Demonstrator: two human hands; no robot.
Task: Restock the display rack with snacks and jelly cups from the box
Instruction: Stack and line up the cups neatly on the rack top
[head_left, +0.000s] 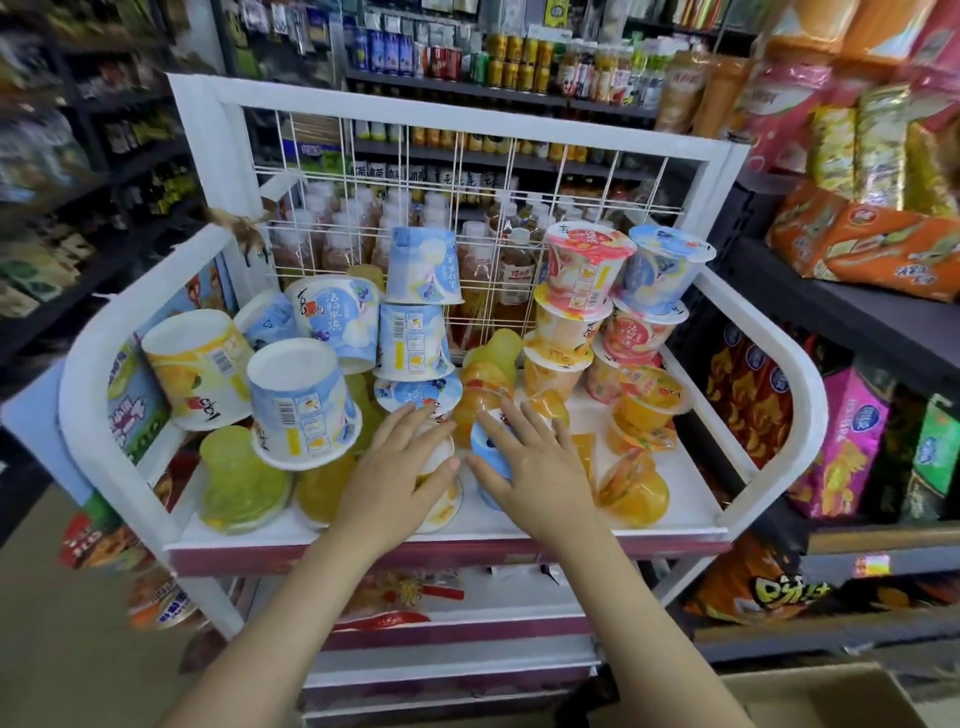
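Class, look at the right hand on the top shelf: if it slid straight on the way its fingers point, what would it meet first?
The right hand points up and left, toward the rack's back. Probably first the clear orange jelly cups just beyond its fingertips, though depth is hard to judge.

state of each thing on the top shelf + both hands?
left hand: open, resting on a white cup
right hand: open, resting on a blue-lid cup
white cup: on its side
blue-lid cup: tipped over
blue cup stack: upside down, two high
pink cup: upright, sealed
green jelly cup: tipped
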